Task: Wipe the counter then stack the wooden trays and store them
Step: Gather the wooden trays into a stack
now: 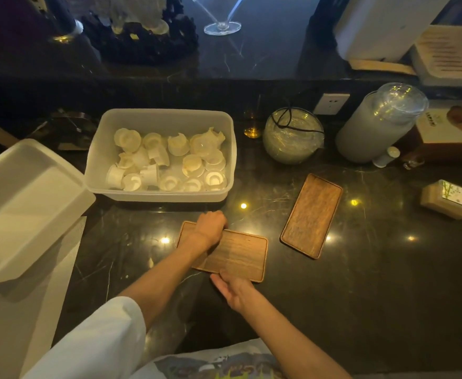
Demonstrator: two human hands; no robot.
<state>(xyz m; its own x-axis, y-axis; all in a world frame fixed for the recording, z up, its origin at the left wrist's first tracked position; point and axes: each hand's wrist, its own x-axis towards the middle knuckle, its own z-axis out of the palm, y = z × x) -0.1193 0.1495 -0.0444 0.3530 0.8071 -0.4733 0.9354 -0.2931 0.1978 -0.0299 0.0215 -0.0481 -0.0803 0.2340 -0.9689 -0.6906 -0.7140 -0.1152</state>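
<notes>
A wooden tray (240,253) lies near the front of the dark marble counter (361,283). My left hand (210,228) grips its far edge with curled fingers. My right hand (234,289) holds its near edge, fingers under the rim. The tray's left part looks doubled, as if a second tray (185,231) lies beneath; I cannot tell for sure. Another wooden tray (311,216) lies flat and slanted to the right, apart from both hands. No cloth is visible.
A white plastic tub (161,116) holding several small white cups stands behind the trays. Its lid (24,203) leans at the left. A glass bowl (292,136), a sleeve of clear cups (380,124), a small white bottle (387,157) and a packet (451,202) stand at the right.
</notes>
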